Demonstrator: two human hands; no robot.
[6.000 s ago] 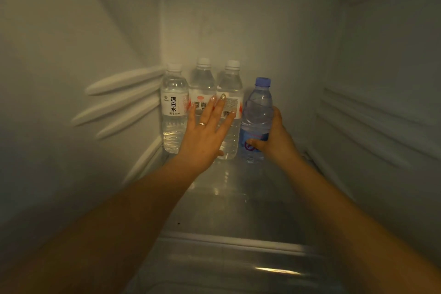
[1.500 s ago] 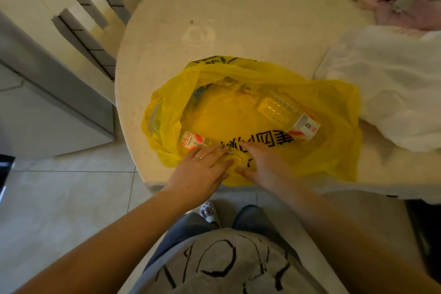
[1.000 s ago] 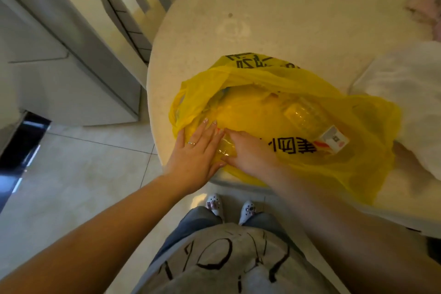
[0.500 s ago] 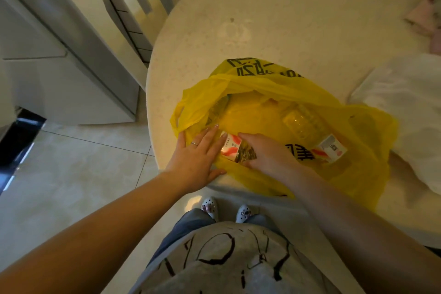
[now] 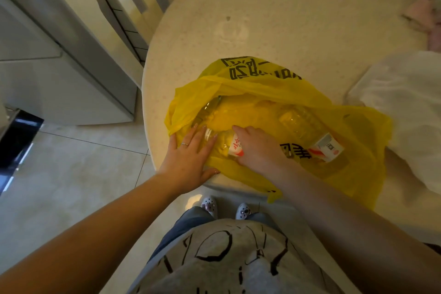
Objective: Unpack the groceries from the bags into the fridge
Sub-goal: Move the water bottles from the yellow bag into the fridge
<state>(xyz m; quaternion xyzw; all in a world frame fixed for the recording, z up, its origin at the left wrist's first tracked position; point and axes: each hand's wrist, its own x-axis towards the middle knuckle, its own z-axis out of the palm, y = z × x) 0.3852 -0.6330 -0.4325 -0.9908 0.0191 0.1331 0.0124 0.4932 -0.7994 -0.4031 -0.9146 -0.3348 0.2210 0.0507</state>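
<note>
Groceries are coming out again: the right hand (image 5: 259,150) has its fingers curled round a clear bottle (image 5: 229,144) with a red-and-white label, lying at the near-left mouth of the yellow bag (image 5: 353,145). Half a second ago that bottle sat deeper in the bag; now its neck has slid out toward the left hand (image 5: 191,160), which lies flat with fingers spread, pinning the bag's near-left edge to the table (image 5: 274,19). So the bottle looks nearly free, ready to be lifted and carried off. A second bottle (image 5: 310,131) lies inside the bag, right of the held one, seen through the plastic (more may lie under the folds; I cannot tell). Six seconds ago both hands were in the fridge, setting a blue-capped bottle beside three others. A white bag (image 5: 405,107) lies right of the yellow bag.
</note>
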